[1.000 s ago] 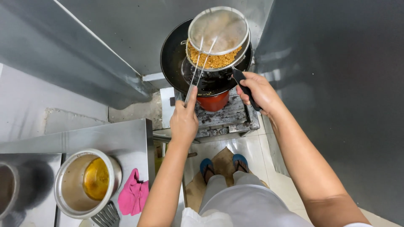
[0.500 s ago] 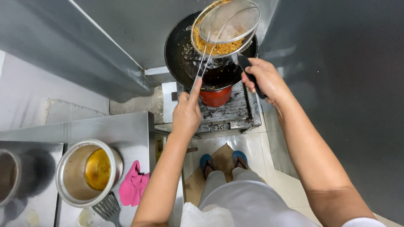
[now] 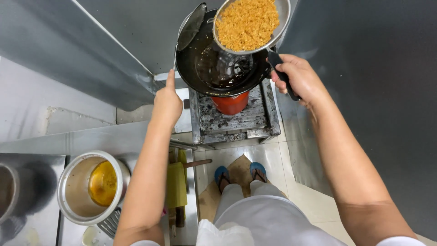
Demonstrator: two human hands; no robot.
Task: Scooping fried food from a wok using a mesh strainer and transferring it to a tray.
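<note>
My right hand (image 3: 298, 79) grips the black handle (image 3: 278, 66) of a dark wok (image 3: 223, 68) that sits on a gas burner (image 3: 230, 116) and holds dark oil. A round metal strainer (image 3: 248, 23) full of golden fried crumbs hangs over the wok's far right rim. My left hand (image 3: 167, 102) is closed on a thin metal handle (image 3: 175, 57). That handle runs up to a ladle-like piece (image 3: 191, 27) at the wok's left rim. I cannot tell what carries the strainer.
Steel wall panels close in both sides of the burner. A steel pot (image 3: 75, 202) with yellow oil stands on the steel counter (image 3: 104, 136) at lower left. My feet in blue sandals (image 3: 240, 173) stand on cardboard on the tiled floor.
The strainer has moved up and to the right, off the wok's centre, and now shows its crumbs from above. My left hand has shifted left. My right hand keeps the wok handle.
</note>
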